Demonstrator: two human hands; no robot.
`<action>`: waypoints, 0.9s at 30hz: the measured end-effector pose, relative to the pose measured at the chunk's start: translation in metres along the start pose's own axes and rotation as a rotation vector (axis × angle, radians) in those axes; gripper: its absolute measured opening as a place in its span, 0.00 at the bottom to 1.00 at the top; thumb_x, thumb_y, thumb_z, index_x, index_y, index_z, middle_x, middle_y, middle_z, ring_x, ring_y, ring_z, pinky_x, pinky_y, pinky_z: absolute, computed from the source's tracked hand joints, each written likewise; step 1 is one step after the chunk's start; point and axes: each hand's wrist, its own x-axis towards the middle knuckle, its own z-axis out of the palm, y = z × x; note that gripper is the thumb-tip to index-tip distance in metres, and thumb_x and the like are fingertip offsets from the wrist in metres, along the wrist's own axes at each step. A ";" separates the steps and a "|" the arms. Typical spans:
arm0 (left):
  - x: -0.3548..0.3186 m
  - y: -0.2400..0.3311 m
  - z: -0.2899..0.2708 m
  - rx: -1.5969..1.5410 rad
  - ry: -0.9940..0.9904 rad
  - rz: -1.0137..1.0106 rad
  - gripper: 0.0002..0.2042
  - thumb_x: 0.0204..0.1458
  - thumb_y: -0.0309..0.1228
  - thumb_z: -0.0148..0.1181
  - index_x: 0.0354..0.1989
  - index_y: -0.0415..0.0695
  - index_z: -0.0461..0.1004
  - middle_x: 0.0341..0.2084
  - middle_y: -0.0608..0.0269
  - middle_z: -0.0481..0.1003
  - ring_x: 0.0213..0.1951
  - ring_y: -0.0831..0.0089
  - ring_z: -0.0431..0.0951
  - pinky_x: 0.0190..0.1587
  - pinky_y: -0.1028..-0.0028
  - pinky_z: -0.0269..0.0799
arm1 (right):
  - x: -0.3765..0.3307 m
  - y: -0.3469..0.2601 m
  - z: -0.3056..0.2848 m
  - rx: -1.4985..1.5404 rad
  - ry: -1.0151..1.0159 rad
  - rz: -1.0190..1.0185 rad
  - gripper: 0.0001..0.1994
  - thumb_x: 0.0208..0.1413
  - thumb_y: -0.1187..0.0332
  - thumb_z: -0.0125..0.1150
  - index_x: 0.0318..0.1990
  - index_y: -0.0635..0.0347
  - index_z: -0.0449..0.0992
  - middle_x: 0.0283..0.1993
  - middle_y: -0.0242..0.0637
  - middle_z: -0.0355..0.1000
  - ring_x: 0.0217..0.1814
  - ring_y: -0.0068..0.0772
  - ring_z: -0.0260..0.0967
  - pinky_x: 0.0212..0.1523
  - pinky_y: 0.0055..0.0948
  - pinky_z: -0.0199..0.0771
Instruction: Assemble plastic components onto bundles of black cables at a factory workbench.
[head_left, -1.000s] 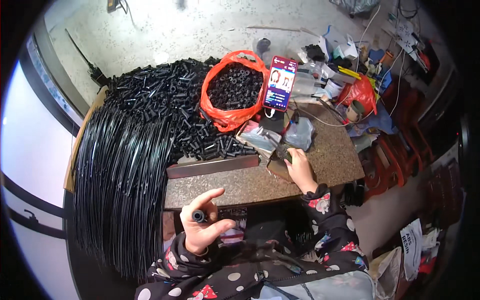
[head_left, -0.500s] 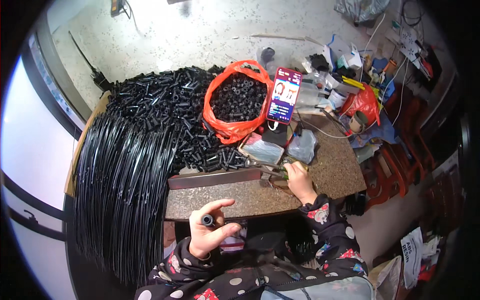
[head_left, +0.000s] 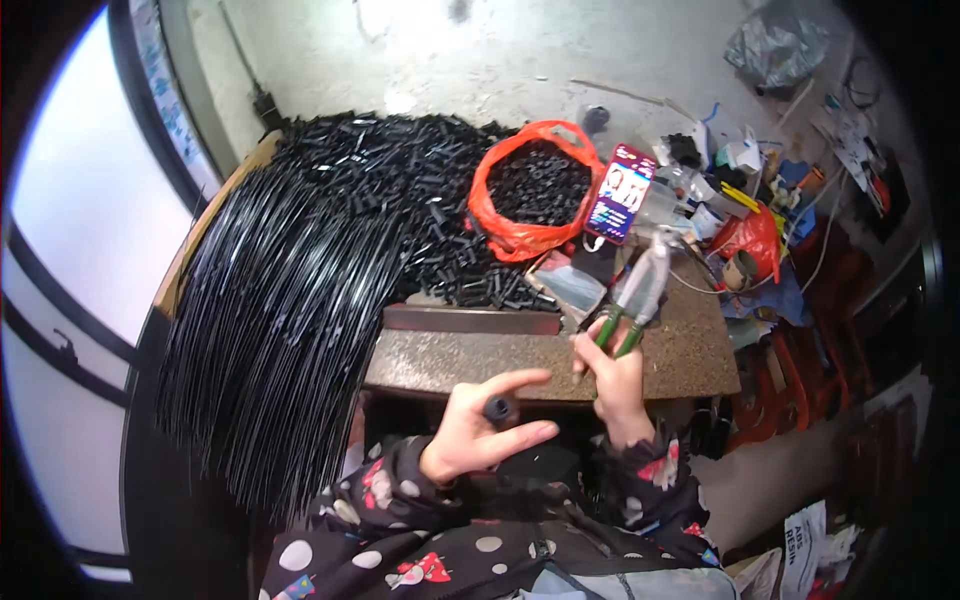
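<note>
My left hand holds a short black tube piece between thumb and fingers, just in front of the table's near edge. My right hand grips green-handled pliers, lifted off the brown stone tabletop with the metal jaws pointing up and away. A big bundle of long black rods drapes over the table's left side. Behind it lies a heap of short black tube pieces. An orange plastic bag full of small black parts stands at the back centre.
A phone with a lit screen leans beside the orange bag. Clutter of plastic bags, wires and small items, including a red bag, covers the table's right end. A flat metal bar lies across the table. White wall behind; window at left.
My right hand has picked the green-handled pliers up from the table and raised them. My left hand with the tube piece has moved up closer to the table's edge.
</note>
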 end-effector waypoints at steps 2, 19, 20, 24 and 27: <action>-0.001 0.003 0.006 0.015 0.099 0.009 0.27 0.35 0.28 0.69 0.48 0.38 0.69 0.17 0.71 0.69 0.19 0.87 0.63 0.22 0.84 0.58 | -0.034 -0.021 0.029 0.245 -0.138 0.096 0.09 0.49 0.76 0.58 0.35 0.59 0.63 0.26 0.32 0.67 0.21 0.22 0.64 0.21 0.20 0.64; -0.023 0.017 0.004 0.035 0.210 0.070 0.34 0.35 0.37 0.71 0.52 0.34 0.65 0.16 0.70 0.65 0.21 0.86 0.62 0.23 0.85 0.60 | -0.092 -0.026 0.073 0.387 -0.071 -0.051 0.09 0.48 0.79 0.59 0.35 0.63 0.65 0.29 0.32 0.68 0.31 0.20 0.66 0.35 0.19 0.68; -0.023 0.018 0.003 0.060 0.204 0.065 0.35 0.35 0.38 0.71 0.52 0.34 0.64 0.16 0.69 0.66 0.21 0.86 0.63 0.24 0.85 0.60 | -0.092 -0.027 0.073 0.390 -0.070 -0.050 0.09 0.48 0.79 0.59 0.35 0.63 0.65 0.29 0.32 0.68 0.31 0.20 0.66 0.35 0.19 0.68; -0.020 0.015 0.002 0.047 0.206 0.066 0.36 0.35 0.39 0.70 0.53 0.34 0.63 0.16 0.69 0.67 0.21 0.86 0.63 0.24 0.84 0.61 | -0.086 -0.027 0.072 0.297 -0.115 -0.125 0.10 0.48 0.79 0.59 0.36 0.63 0.64 0.31 0.33 0.68 0.32 0.20 0.67 0.35 0.20 0.68; -0.018 0.014 0.002 0.078 0.211 0.074 0.36 0.36 0.39 0.70 0.54 0.34 0.62 0.17 0.69 0.67 0.21 0.86 0.63 0.25 0.84 0.62 | -0.085 -0.026 0.069 0.074 -0.118 -0.288 0.11 0.48 0.80 0.59 0.36 0.63 0.63 0.32 0.34 0.68 0.32 0.21 0.67 0.35 0.21 0.68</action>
